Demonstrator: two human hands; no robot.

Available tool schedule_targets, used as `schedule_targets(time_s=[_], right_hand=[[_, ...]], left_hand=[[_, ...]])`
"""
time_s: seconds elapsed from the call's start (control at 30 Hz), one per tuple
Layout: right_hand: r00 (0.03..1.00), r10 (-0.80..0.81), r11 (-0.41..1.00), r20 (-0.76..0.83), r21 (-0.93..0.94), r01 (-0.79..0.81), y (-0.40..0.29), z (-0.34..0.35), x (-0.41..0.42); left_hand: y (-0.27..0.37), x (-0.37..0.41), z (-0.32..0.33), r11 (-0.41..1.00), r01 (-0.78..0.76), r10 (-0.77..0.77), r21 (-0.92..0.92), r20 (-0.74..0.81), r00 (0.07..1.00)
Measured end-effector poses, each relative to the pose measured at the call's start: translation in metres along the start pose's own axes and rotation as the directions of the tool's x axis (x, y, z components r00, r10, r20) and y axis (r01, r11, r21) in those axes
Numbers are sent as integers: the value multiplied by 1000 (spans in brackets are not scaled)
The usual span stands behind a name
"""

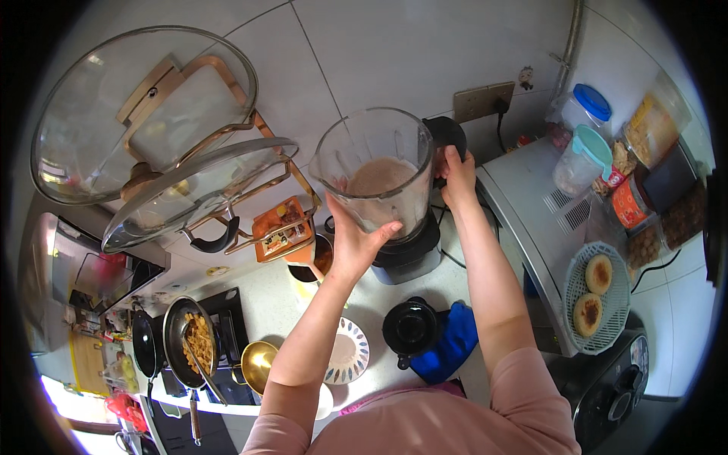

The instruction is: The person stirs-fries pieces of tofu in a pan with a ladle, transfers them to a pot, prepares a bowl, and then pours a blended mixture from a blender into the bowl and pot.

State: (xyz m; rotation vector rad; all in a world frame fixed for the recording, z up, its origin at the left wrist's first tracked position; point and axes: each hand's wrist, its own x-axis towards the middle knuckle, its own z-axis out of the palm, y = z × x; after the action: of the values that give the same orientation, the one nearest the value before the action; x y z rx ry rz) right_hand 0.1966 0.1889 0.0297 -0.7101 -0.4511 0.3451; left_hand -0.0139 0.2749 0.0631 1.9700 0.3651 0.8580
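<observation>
A clear blender jug (pixel 372 190) without its lid holds a brownish-grey, frothy liquid (pixel 382 177). It stands above the blender's dark and grey motor base (pixel 406 264); whether it is seated there I cannot tell. My left hand (pixel 355 236) is spread against the near left side of the jug, thumb on the glass, some fingers hidden behind it. My right hand (pixel 458 170) grips the black jug handle (pixel 448 135). On the counter nearer to me, the black blender lid (pixel 410 325) lies beside a blue cloth (pixel 452 347).
Glass pan lids (pixel 142 114) hang on a wall rack at left. A frying pan of food (pixel 196 341), a golden bowl (pixel 259 364) and a patterned plate (pixel 346 352) are lower left. Right, a grey appliance (pixel 523 187) bears jars and a basket (pixel 597 341) with two flat breads.
</observation>
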Motion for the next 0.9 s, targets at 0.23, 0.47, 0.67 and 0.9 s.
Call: schedule_targets(time_s=[0.23,0.47,0.67,0.9], right_hand=[[987,-161,987,8,22,161,-26,14,-11],[969,-30,998,-246,-68,14,-71,-19,-73],[959,122,990,254,42,-137,-132,-20,-183],[963,236,970,128,-94,-225,-143,-21,-327]], left_hand=[[32,-12,-5,996,-59,59,59,4,998],[73,-59,-27,982,-189,186,13,139,973],[74,-135,-50,952,-100,172,-290,235,957],[46,-263,-73,911,22,125,-412,326,937]])
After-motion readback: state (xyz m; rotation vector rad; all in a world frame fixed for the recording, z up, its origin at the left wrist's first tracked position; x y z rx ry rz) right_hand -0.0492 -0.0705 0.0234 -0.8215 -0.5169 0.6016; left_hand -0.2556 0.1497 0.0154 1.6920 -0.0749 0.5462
